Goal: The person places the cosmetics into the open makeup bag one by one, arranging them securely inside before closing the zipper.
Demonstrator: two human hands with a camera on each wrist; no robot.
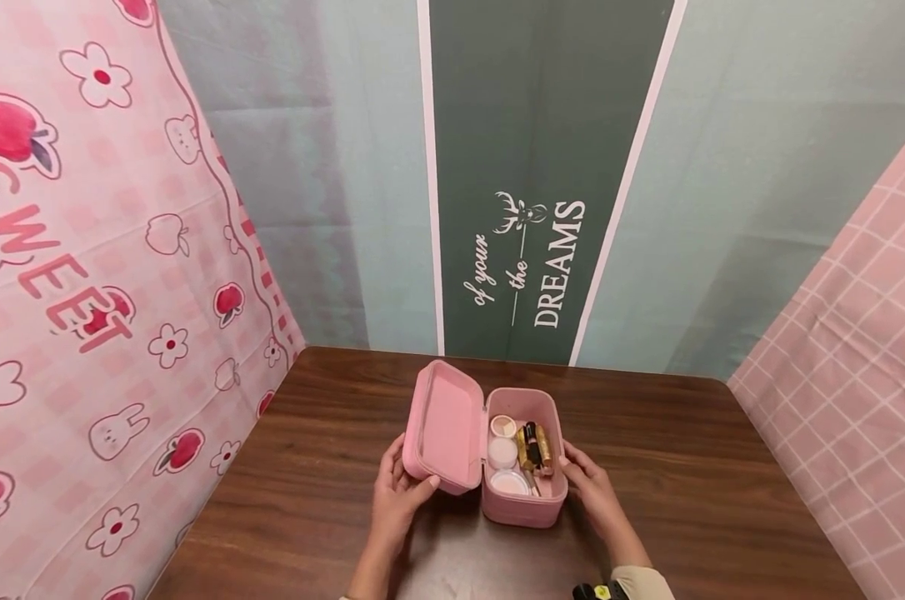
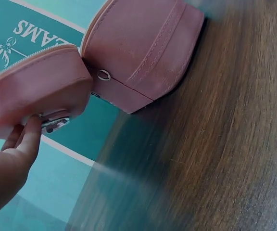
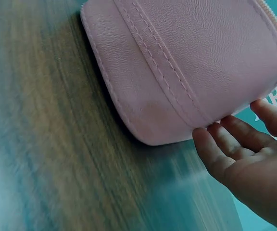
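A pink zip-round makeup case (image 1: 523, 510) stands on the table with its lid (image 1: 449, 425) swung out to the left. My left hand (image 1: 397, 492) grips the lid, thumb on its near rim and fingers behind. In the left wrist view those fingers (image 2: 29, 137) are by a small tag on the lid's outside. My right hand (image 1: 593, 492) rests against the case's right wall, fingertips (image 3: 201, 137) touching the side. Inside lie a small round compact (image 1: 503, 427), a round jar (image 1: 502, 452), a larger round container (image 1: 510, 482), and black and gold tubes (image 1: 532, 443).
The brown wooden table (image 1: 685, 467) extends on both sides of the case. Cloth hangings enclose it: a green panel with lettering (image 1: 527, 167) behind, a pink fruit print (image 1: 122, 333) at left and a pink check (image 1: 857, 333) at right. A dark wristband (image 1: 601, 592) shows on the right wrist.
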